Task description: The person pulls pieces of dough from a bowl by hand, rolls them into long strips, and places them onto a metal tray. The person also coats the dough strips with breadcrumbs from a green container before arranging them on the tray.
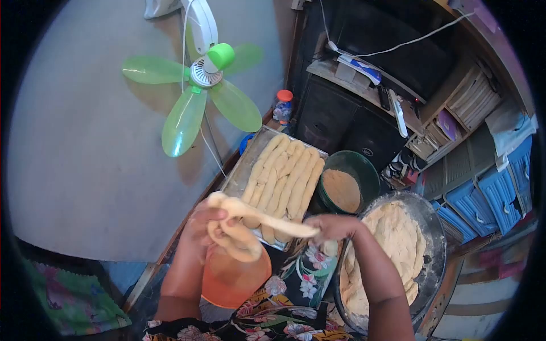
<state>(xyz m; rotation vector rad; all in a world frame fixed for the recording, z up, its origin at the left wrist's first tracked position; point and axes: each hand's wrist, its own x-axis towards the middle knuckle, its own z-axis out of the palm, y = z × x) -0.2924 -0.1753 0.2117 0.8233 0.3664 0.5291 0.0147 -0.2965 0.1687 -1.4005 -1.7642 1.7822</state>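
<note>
A long strip of pale dough [267, 220] stretches in the air between my two hands. My left hand [206, 220] is closed around one end, with a loop of the strip hanging below its fingers. The other end is pinched in my right hand [334, 227]. Beneath the dough stands an orange bowl [236, 284]. Behind my hands, a metal tray [242, 165] bears several long rolls of dough [284, 176] laid side by side; some look twisted. At the right, a big dark basin [435, 256] holds a large mass of dough [398, 250].
A dark green bucket [367, 165] containing brownish powder [341, 190] stands between tray and basin. A jar with a red lid [283, 105] sits behind the tray. A green-bladed fan [207, 77] hangs at the upper left. Shelves and a television [392, 28] fill the back right.
</note>
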